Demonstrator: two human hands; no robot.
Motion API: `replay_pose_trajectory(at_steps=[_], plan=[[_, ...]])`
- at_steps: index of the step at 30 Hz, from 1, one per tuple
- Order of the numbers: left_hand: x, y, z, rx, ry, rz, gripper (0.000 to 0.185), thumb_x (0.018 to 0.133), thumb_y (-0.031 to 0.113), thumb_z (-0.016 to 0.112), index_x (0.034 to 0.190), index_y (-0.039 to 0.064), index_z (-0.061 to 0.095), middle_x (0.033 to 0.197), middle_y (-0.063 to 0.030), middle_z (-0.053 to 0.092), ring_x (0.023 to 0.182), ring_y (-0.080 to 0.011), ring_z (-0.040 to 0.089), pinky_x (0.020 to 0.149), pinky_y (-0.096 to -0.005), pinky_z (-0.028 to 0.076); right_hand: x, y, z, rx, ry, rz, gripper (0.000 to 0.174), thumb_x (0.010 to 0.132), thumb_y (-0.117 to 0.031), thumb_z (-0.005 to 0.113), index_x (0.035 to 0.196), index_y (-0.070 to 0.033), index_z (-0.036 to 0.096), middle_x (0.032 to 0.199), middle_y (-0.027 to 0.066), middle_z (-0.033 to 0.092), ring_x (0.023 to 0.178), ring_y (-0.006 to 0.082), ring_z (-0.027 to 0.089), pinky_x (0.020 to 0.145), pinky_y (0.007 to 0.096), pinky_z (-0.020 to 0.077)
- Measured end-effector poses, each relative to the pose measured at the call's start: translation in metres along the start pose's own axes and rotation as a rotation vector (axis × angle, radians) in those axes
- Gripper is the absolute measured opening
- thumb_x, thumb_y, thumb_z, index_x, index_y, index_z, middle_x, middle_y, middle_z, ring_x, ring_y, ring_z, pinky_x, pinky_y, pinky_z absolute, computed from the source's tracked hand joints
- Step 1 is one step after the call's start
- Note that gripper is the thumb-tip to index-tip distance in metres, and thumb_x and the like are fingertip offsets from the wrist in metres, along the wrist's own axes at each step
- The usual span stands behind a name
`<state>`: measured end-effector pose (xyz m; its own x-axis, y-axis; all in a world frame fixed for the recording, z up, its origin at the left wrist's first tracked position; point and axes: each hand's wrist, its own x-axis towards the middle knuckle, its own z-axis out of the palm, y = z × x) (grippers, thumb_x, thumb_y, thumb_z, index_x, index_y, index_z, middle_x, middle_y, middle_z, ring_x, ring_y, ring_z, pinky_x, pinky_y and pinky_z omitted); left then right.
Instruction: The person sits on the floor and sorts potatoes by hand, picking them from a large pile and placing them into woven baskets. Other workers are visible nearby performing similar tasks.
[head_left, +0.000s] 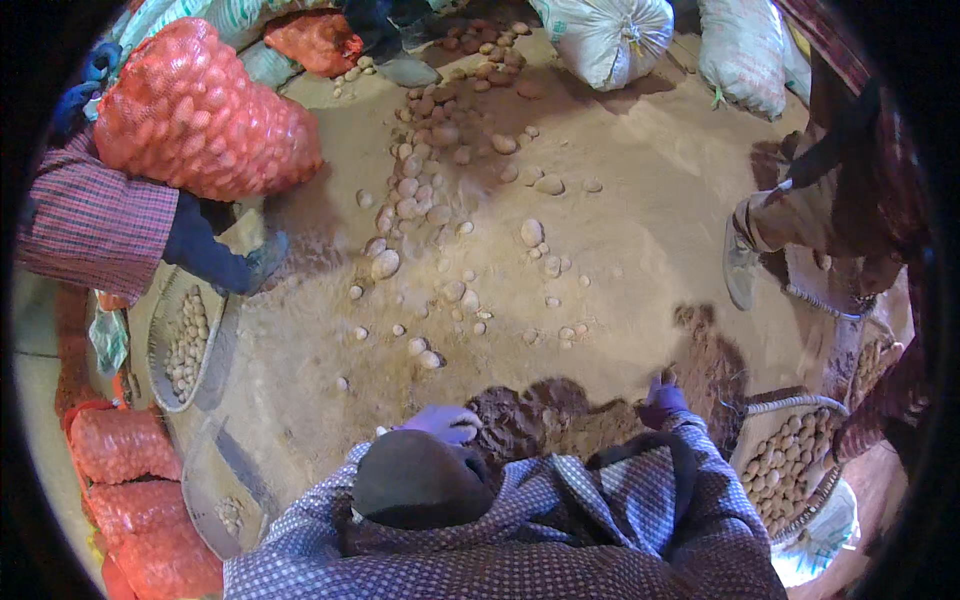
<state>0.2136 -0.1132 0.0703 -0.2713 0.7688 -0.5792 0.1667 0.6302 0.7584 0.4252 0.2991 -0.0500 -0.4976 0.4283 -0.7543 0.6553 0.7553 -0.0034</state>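
My left hand (442, 424) is low over the dirt floor in front of a dark rounded shape (420, 480), perhaps my knee. Its fingers are curled, and whether it holds anything cannot be made out. To the right, my right hand (663, 399) reaches out from a checked sleeve (709, 457). Its fingers look bunched, their tips too small to read. Past both hands, loose potatoes (431, 358) of mixed sizes are scattered across the dirt floor (622, 300). A thicker trail of potatoes (409, 187) runs towards the far side.
Left, a person in a checked garment (105, 217) is beside a bulging red mesh sack (202, 120). Potatoes lie in a left basket (217, 330) and a right basket (799, 401). A scoop-shaped container (199, 480) sits lower left. White sacks (611, 41) stand behind. Another person's shoe (739, 262) is right.
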Motion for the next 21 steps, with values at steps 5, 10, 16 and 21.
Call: replay_pose_trajectory(at_steps=[5,10,16,21], plan=[[0.129,-0.007,-0.066,0.424,0.402,0.144,0.027,0.087,0.021,0.058,0.111,0.010,0.063,0.107,-0.0145,0.065,0.101,-0.0347,0.062,0.086,-0.0398,0.050,0.004,0.024,-0.046,0.021,-0.132,-0.461,0.082,0.082,-0.037,0.067,0.145,-0.001,0.029,0.149,0.0274,0.026,0.136,0.0419,0.032,0.111,0.0429,0.0331],[0.269,0.039,-0.136,0.728,0.485,0.314,0.034,0.083,0.012,0.059,0.117,0.013,0.060,0.115,-0.0135,0.062,0.101,-0.0350,0.062,0.085,-0.0416,0.051,0.001,0.032,-0.053,0.020,-0.170,-0.558,0.076,0.084,-0.037,0.066,0.145,-0.007,0.032,0.152,0.0246,0.023,0.135,0.0410,0.034,0.110,0.0430,0.0345],[0.307,0.041,-0.138,0.737,0.350,0.198,0.039,0.078,0.015,0.066,0.116,0.013,0.062,0.116,-0.0131,0.063,0.102,-0.0336,0.062,0.087,-0.0414,0.051,-0.006,0.035,-0.036,0.136,-0.087,-0.419,0.071,0.082,-0.027,0.069,0.143,-0.013,0.035,0.150,0.0188,0.027,0.133,0.0405,0.038,0.107,0.0432,0.0385],[0.215,-0.029,-0.111,-0.001,0.422,0.145,0.040,0.080,0.033,0.072,0.103,0.002,0.062,0.090,-0.0139,0.066,0.085,-0.0220,0.065,0.077,-0.0353,0.052,-0.008,0.036,-0.026,0.199,-0.020,-0.400,0.067,0.082,-0.023,0.070,0.140,-0.011,0.039,0.146,0.0200,0.031,0.130,0.0410,0.041,0.105,0.0429,0.0399]])
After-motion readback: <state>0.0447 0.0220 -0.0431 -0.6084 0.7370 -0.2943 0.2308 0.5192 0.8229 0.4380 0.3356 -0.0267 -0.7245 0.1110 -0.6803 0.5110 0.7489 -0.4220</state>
